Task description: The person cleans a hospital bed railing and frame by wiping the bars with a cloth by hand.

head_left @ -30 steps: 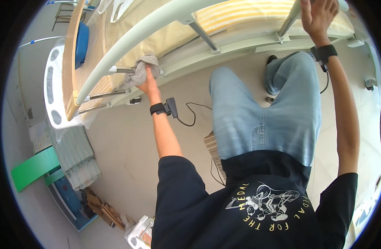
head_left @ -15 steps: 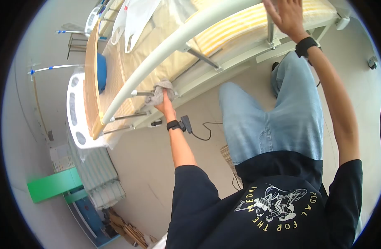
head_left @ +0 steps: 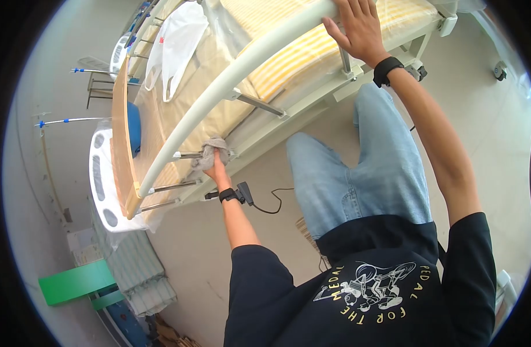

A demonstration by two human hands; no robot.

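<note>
My left hand is closed on a crumpled grey cloth. The cloth is pressed around a short metal post of the bed's side rail, low near the frame. My right hand rests on the curved pale side rail, fingers stretched over it and thumb spread apart; the fingertips are cut off by the top edge. Under the rail lies a mattress in clear plastic, yellow-striped at one end. Both wrists wear black bands. Beside the left wrist is a black box with a cable.
A white plastic bag lies on the bed. A wooden board and a blue object stand by the white bed end panel. Striped bedding and a green panel are at lower left. A caster stands at right.
The whole view has shifted, so the bed and hands appear lower and further left. My left hand stays with the cloth at the post, and my right hand stays on the rail.
</note>
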